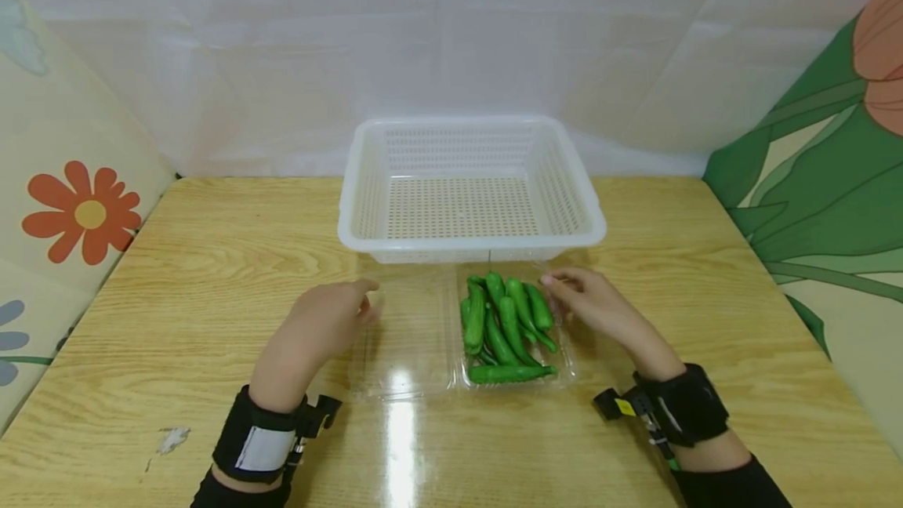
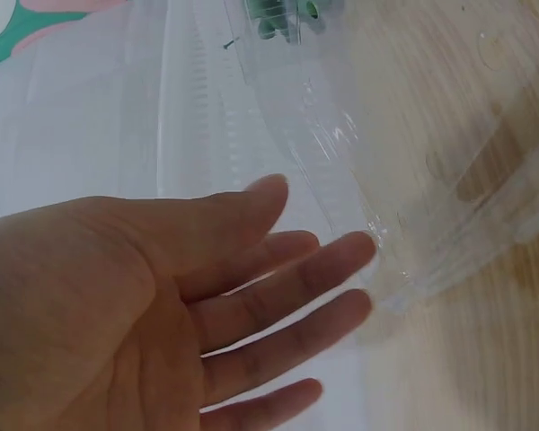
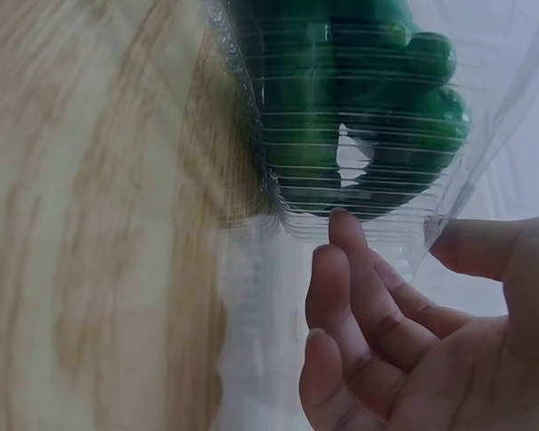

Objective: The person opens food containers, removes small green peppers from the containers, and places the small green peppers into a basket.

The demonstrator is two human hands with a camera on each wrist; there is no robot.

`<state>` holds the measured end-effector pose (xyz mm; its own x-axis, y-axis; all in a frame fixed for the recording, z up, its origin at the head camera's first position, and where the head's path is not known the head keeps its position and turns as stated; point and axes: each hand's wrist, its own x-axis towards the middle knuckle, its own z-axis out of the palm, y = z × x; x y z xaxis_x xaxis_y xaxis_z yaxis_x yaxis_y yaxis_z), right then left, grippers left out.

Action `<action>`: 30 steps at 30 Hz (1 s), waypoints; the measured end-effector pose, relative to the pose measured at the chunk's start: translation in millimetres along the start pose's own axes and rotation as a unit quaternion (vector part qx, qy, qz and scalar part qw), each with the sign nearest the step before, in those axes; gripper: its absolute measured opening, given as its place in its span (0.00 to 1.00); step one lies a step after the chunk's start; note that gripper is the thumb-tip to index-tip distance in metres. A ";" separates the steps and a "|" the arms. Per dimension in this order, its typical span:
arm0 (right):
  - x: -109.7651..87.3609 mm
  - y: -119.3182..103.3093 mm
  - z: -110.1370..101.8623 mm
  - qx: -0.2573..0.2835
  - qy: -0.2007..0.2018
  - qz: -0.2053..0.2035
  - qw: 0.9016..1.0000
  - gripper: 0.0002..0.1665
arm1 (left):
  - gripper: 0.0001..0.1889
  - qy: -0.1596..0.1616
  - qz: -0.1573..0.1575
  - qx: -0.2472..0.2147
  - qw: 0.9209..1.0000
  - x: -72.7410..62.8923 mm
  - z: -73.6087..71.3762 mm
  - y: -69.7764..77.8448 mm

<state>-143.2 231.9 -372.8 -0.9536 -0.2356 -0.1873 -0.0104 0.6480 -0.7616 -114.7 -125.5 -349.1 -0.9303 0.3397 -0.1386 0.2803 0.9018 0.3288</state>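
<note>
A clear plastic clamshell box (image 1: 568, 373) lies unfolded on the table, its lid half (image 1: 412, 328) to the left. Several green peppers (image 1: 502, 328) fill the right half. At the box's far right corner, my right hand (image 1: 591, 302) pinches the rim; in the right wrist view the thumb (image 3: 472, 247) is on the rim and fingertips are against the ribbed side wall. My left hand (image 1: 326, 321) is beside the lid's left edge, its fingers (image 2: 328, 265) spread loosely with nothing held, fingertips close to the clear edge in the left wrist view.
Directly behind the box stands a white perforated plastic basket (image 1: 469, 245) with nothing in it. A white cloth (image 1: 282, 61) hangs behind the wooden table (image 1: 212, 257). Flower-patterned panels (image 1: 85, 124) flank both sides.
</note>
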 end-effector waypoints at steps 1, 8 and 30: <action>-0.1 0.1 -0.2 0.002 -0.001 -0.002 1.000 0.29 | 0.20 0.004 0.004 0.000 1.000 0.7 0.6 1.0; -0.9 1.4 -1.8 0.045 -0.010 -0.016 0.999 0.26 | 0.18 0.063 0.078 -0.011 0.995 5.9 9.2 11.6; -2.2 -1.6 -0.9 0.092 -0.013 -0.018 0.995 0.26 | 0.58 -0.035 0.146 -0.073 0.986 1.7 29.3 46.5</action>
<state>-141.3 232.1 -370.6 -0.9456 -0.2761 -0.1719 0.0133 0.4951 -0.8687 -96.3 -75.2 -361.4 -0.7946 0.6017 -0.0808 0.4922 0.7165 0.4944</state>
